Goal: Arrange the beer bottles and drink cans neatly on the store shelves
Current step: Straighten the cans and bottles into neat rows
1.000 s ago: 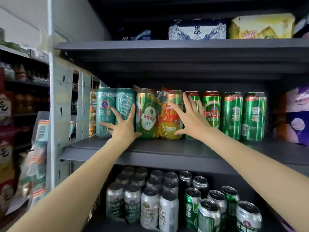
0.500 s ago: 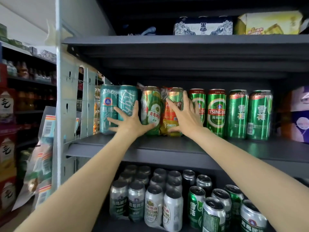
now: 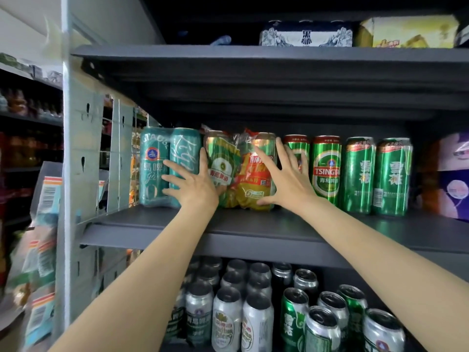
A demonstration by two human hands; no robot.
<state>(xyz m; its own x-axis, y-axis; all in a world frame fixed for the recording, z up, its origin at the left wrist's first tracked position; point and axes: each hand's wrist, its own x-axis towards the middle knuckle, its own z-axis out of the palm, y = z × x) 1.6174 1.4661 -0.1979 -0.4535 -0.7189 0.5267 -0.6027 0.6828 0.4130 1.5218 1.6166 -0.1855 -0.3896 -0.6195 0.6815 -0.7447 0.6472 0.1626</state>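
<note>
Both hands flat, fingers spread, gripping nothing. Left hand (image 3: 193, 182) presses teal cans (image 3: 169, 166); wrapped pack (image 3: 241, 171) sits btwn hands, thumbs touching it. Right hand (image 3: 288, 180) fingers over green can (image 3: 297, 153) just right.

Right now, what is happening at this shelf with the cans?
A person is straightening beer on the middle grey metal shelf. The left hand presses flat against the teal shrink-wrapped can pack. The right hand rests open on the green-and-yellow plastic-wrapped can pack, beside loose green cans. Nothing is lifted.
</note>
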